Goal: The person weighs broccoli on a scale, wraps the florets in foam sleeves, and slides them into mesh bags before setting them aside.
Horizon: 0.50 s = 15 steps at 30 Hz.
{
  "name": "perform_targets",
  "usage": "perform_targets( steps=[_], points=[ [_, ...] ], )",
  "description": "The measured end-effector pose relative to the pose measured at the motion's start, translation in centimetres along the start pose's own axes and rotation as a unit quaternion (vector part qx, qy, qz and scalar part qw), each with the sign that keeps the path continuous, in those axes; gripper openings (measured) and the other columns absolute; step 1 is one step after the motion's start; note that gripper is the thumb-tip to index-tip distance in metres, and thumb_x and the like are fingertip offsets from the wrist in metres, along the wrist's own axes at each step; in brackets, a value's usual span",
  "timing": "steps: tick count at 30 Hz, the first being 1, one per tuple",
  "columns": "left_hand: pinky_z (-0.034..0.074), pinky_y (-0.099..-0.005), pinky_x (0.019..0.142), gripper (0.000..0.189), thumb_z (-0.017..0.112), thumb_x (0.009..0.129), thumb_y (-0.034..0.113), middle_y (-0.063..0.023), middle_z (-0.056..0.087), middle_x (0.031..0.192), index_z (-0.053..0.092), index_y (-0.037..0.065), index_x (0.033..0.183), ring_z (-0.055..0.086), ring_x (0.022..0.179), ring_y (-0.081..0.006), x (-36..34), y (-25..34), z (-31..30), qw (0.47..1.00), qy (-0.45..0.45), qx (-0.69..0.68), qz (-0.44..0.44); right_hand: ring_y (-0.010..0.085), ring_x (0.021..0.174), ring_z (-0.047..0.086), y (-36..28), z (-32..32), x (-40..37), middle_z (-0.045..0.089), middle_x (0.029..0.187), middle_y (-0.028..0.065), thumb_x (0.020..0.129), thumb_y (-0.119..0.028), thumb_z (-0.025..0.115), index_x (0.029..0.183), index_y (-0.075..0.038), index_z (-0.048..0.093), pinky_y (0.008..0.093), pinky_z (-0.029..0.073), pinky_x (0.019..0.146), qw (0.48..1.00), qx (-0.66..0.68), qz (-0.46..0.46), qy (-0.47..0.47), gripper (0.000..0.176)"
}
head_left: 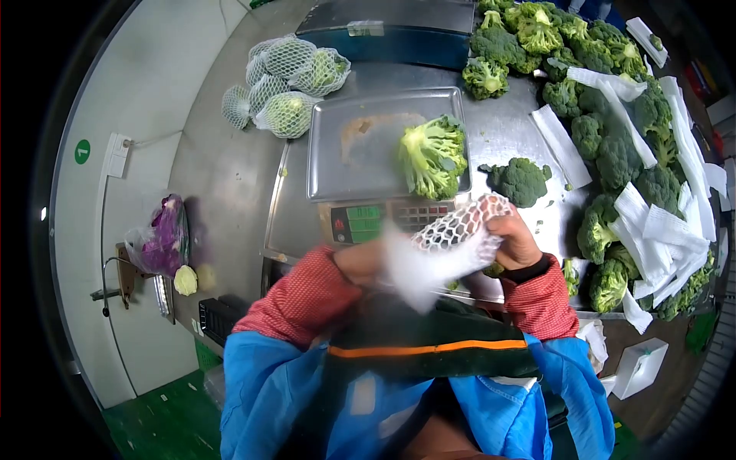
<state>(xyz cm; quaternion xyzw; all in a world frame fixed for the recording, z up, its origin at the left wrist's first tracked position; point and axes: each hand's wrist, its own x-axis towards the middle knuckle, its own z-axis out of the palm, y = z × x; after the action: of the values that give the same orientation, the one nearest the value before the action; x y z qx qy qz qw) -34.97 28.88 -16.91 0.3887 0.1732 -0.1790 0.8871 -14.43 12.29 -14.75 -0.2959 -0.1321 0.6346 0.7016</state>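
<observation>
A foam net sleeve [458, 228] is gripped in the closed fingers of the right hand [515, 241] just before the scale [368, 222] — a broccoli head [433, 157] laid on its tray [349, 165] — the grip of the left hand [360, 262] blurred beyond telling.

A scale [345, 165] carries one broccoli head [433, 157] on its tray. Behind it, to the left, lie netted heads [287, 77]. Just right of it sits a loose head [520, 180], and further right a broccoli heap [606, 100] strewn with flat white sleeves [667, 238]. Far left of it hangs a purple bag [162, 238].
</observation>
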Motion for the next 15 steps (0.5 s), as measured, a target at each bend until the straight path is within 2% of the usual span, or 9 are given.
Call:
perform_targets(
  steps=[1, 2, 3, 4, 6, 8, 10, 13, 15],
  points=[
    [0.045, -0.0286, 0.095, 0.042, 0.06, 0.091, 0.014, -0.0099, 0.059, 0.124, 0.051, 0.001, 0.13, 0.058, 0.109, -0.0171, -0.6, 2.1, -0.2, 0.994, -0.011, 0.105, -0.036, 0.0184, 0.084, 0.066, -0.7, -0.1, 0.0, 0.068, 0.097, 0.0089, 0.075, -0.002, 0.055, 0.11, 0.003, 0.059, 0.0298, 0.052, 0.08, 1.0, -0.013, 0.003, 0.013, 0.035],
    [0.045, -0.0277, 0.092, 0.036, 0.062, 0.089, 0.013, -0.0105, 0.063, 0.117, 0.057, 0.001, 0.122, 0.059, 0.105, -0.0152, -0.8, 5.0, -0.4, 0.906, 0.024, 0.422, -0.023, 0.0144, 0.077, 0.063, -1.0, 0.3, 0.2, 0.067, 0.091, 0.0057, 0.076, -0.003, 0.054, 0.104, 0.002, 0.06, 0.0269, 0.051, 0.073, 0.993, -0.098, -0.014, 0.062, 0.029],
    [0.048, -0.0261, 0.082, 0.029, 0.066, 0.087, 0.017, -0.0074, 0.067, 0.101, 0.064, 0.002, 0.112, 0.061, 0.093, -0.0115, -1.0, 5.2, -1.8, 0.883, 0.128, 0.446, 0.075, 0.0104, 0.069, 0.06, -1.2, 0.5, 0.5, 0.066, 0.084, 0.0024, 0.077, -0.004, 0.054, 0.099, 0.001, 0.061, 0.0239, 0.049, 0.067, 0.977, -0.181, -0.03, 0.11, 0.023],
    [0.047, -0.0259, 0.069, 0.022, 0.069, 0.084, 0.021, -0.0031, 0.067, 0.086, 0.066, 0.004, 0.099, 0.059, 0.078, -0.0087, -1.0, 7.7, -1.1, 0.829, 0.262, 0.493, 0.036, 0.0047, 0.059, 0.05, -1.8, 0.3, 0.8, 0.059, 0.075, -0.0038, 0.078, -0.005, 0.053, 0.09, -0.003, 0.06, 0.0207, 0.041, 0.056, 0.952, -0.265, -0.063, 0.14, 0.014],
    [0.043, -0.0265, 0.06, 0.021, 0.072, 0.08, 0.018, -0.0021, 0.061, 0.072, 0.058, 0.004, 0.076, 0.052, 0.065, -0.0085, 0.9, 11.0, -4.0, 0.771, 0.343, 0.506, 0.176, 0.0029, 0.061, 0.048, -2.1, 0.1, 2.6, 0.056, 0.074, -0.0045, 0.086, -0.01, 0.054, 0.093, -0.003, 0.059, 0.0191, 0.038, 0.054, 0.918, -0.277, -0.144, 0.244, 0.012],
    [0.047, -0.0358, 0.068, 0.027, 0.063, 0.083, 0.028, -0.0145, 0.065, 0.081, 0.06, 0.001, 0.088, 0.061, 0.073, -0.0278, 3.5, 14.4, -4.6, 0.653, 0.422, 0.603, 0.179, 0.0042, 0.065, 0.048, -2.5, -0.8, 4.9, 0.056, 0.08, -0.002, 0.092, -0.016, 0.051, 0.102, 0.0, 0.058, 0.0196, 0.038, 0.057, 0.895, -0.295, -0.191, 0.277, 0.019],
    [0.048, -0.0389, 0.078, 0.036, 0.05, 0.09, 0.034, -0.0207, 0.066, 0.094, 0.061, 0.004, 0.105, 0.062, 0.088, -0.0343, 7.4, 15.1, -9.7, 0.613, 0.416, 0.646, 0.186, 0.0074, 0.065, 0.047, -2.5, -2.4, 7.3, 0.054, 0.08, 0.0001, 0.096, -0.029, 0.043, 0.108, 0.0, 0.057, 0.0238, 0.039, 0.056, 0.854, -0.397, -0.158, 0.298, 0.034],
    [0.048, -0.0385, 0.087, 0.042, 0.038, 0.096, 0.034, -0.0193, 0.065, 0.106, 0.057, 0.004, 0.118, 0.063, 0.099, -0.0292, 11.1, 15.3, -12.1, 0.622, 0.222, 0.75, 0.049, 0.0117, 0.073, 0.054, -2.3, -4.9, 9.3, 0.059, 0.085, 0.006, 0.098, -0.048, 0.034, 0.116, 0.002, 0.054, 0.0269, 0.044, 0.061, 0.874, -0.379, -0.041, 0.302, 0.057],
    [0.049, -0.0363, 0.089, 0.042, 0.034, 0.098, 0.031, -0.0154, 0.065, 0.11, 0.055, 0.003, 0.121, 0.063, 0.1, -0.0247, 11.2, 14.4, -10.2, 0.876, 0.256, 0.407, 0.037, 0.0163, 0.086, 0.06, -2.3, -4.8, 9.1, 0.062, 0.098, 0.0107, 0.097, -0.057, 0.03, 0.121, 0.004, 0.053, 0.0288, 0.049, 0.071, 0.904, -0.306, -0.006, 0.299, 0.069]
  ],
)
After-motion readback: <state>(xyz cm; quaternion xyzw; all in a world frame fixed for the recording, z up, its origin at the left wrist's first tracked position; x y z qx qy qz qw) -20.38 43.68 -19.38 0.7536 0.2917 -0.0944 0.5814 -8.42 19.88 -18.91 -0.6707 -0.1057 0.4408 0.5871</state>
